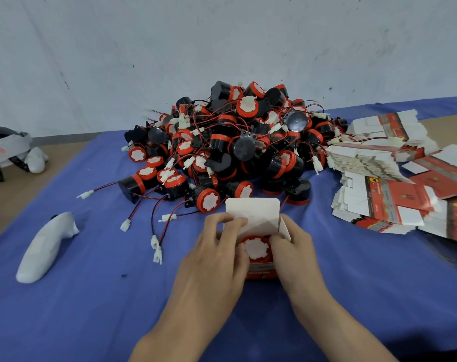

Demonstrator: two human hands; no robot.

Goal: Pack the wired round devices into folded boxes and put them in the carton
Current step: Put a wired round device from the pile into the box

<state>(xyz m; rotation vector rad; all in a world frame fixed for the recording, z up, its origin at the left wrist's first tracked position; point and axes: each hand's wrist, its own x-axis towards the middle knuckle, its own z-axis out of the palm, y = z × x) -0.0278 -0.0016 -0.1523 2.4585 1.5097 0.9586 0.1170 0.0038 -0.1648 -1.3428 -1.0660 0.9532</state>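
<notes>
A small red and white folded box [252,212] stands on the blue cloth in front of me with its white lid flap up. Inside it sits a round device [256,248] with a red rim and white face. My left hand [217,246] grips the box's left side, its fingers curled over the rim by the flap. My right hand [291,244] holds the right side, fingertips on the side flap and the device's edge. Behind the box lies a big pile of black and red wired round devices [230,142]. No carton is in view.
Stacks of flat unfolded red and white boxes [389,178] lie at the right. A white handheld controller [44,246] lies on the blue cloth [91,309] at the left, a white headset [8,150] at the far left. Loose wires with white plugs [157,246] trail toward me.
</notes>
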